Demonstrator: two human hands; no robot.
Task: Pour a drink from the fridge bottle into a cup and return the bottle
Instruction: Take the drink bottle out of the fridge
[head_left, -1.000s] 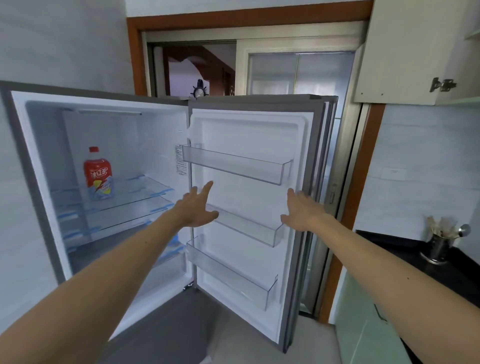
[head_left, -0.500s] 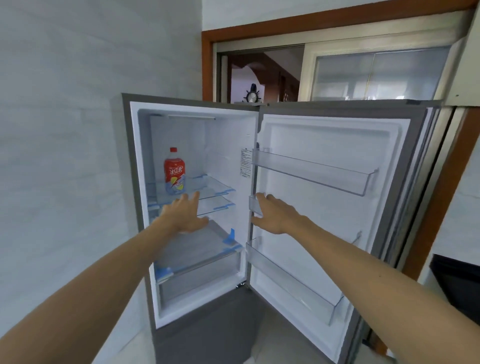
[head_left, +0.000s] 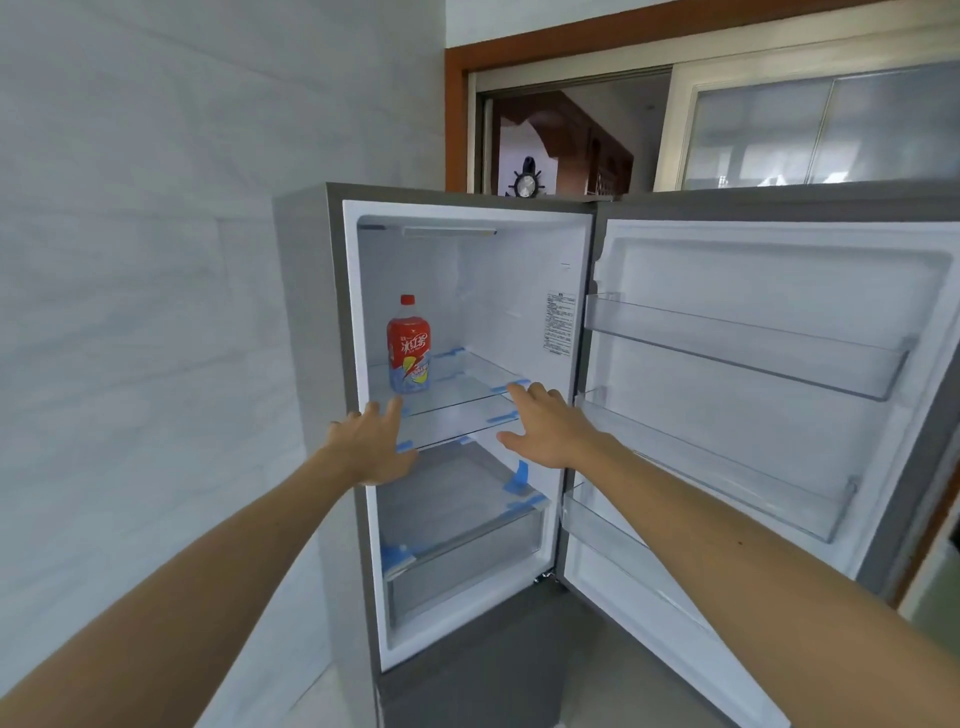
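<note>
Since both arms are swinging away from the door (head_left: 737, 270) into the fridge (head_left: 519, 280), the left hand (head_left: 371, 444) and right hand (head_left: 545, 426) are reaching with straight fingers, holding nothing, and the bottle (head_left: 409, 348) is standing upright on the upper glass shelf (head_left: 470, 383) just beyond the left one, probably to be grasped next.

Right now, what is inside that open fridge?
One red-capped bottle stands upright on the top glass shelf, at the left. Nothing else shows on the shelves or door racks. The bottom drawer has a cloudy front, so its contents stay hidden.
</note>
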